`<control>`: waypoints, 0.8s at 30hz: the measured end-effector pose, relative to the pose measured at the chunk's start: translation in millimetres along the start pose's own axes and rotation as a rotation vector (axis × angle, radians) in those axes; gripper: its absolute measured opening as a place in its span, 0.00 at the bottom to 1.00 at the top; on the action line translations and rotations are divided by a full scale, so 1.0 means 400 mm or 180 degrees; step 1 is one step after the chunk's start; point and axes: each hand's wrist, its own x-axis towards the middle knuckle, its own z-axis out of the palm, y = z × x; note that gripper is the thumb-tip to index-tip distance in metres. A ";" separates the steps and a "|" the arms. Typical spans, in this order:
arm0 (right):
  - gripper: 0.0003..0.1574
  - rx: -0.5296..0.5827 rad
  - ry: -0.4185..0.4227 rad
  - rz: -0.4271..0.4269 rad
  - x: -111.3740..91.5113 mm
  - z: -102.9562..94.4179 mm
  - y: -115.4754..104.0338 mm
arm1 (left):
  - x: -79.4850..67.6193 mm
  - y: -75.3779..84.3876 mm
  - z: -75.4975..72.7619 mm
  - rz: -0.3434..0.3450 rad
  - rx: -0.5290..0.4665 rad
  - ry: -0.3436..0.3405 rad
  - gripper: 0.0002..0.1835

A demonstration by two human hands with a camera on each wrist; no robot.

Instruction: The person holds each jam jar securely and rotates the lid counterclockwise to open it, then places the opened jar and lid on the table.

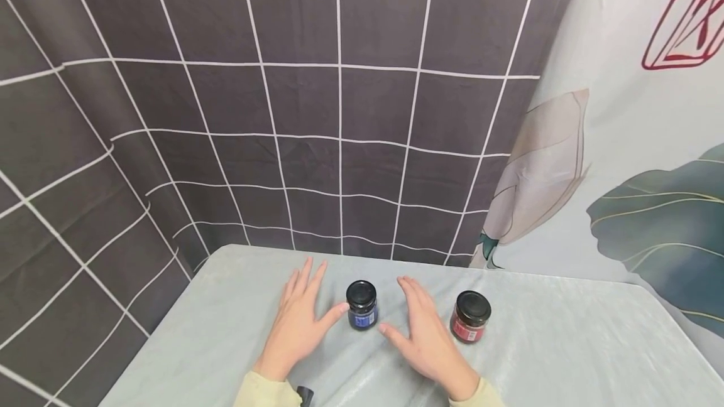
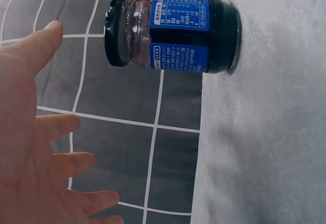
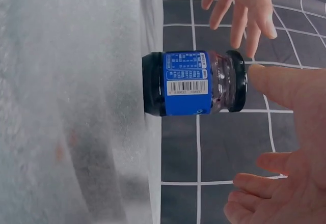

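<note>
A glass jar with a black lid and blue label (image 1: pixel 362 306) stands upright on the table between the two hands. My left hand (image 1: pixel 298 325) is to its left, fingers spread and thumb pointing at the lid. On the other side my right hand (image 1: pixel 421 335) holds nothing, with its fingers extended and thumb toward the jar's lower part. The left wrist view shows the blue-labelled jar (image 2: pixel 178 34) apart from the left palm (image 2: pixel 30 132). In the right wrist view, the right thumb (image 3: pixel 275 81) overlaps the area beside the lid (image 3: pixel 237 81).
A second jar with a black lid and red label (image 1: pixel 471 317) stands right of the right hand. The pale cloth-covered table (image 1: pixel 554 344) meets a dark grid-patterned curtain (image 1: pixel 305 105) behind. A white floral curtain (image 1: pixel 565 225) hangs at the right.
</note>
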 end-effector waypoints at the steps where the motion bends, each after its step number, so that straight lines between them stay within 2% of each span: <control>1: 0.52 0.0015 -0.0004 -0.0007 0.002 0.001 -0.001 | 0.000 -0.001 0.001 -0.0001 -0.0016 0.0004 0.46; 8: 0.50 0.0040 -0.0001 -0.0030 0.009 0.002 -0.012 | -0.004 -0.010 0.028 0.0047 -0.0080 0.0000 0.46; 16: 0.48 0.0102 -0.0064 0.0080 0.015 0.004 -0.028 | -0.011 -0.013 0.060 -0.0045 -0.0299 -0.0181 0.46; 24: 0.48 0.0080 -0.0020 0.0036 0.033 0.012 -0.040 | -0.008 -0.004 0.083 -0.0039 -0.0486 -0.0313 0.47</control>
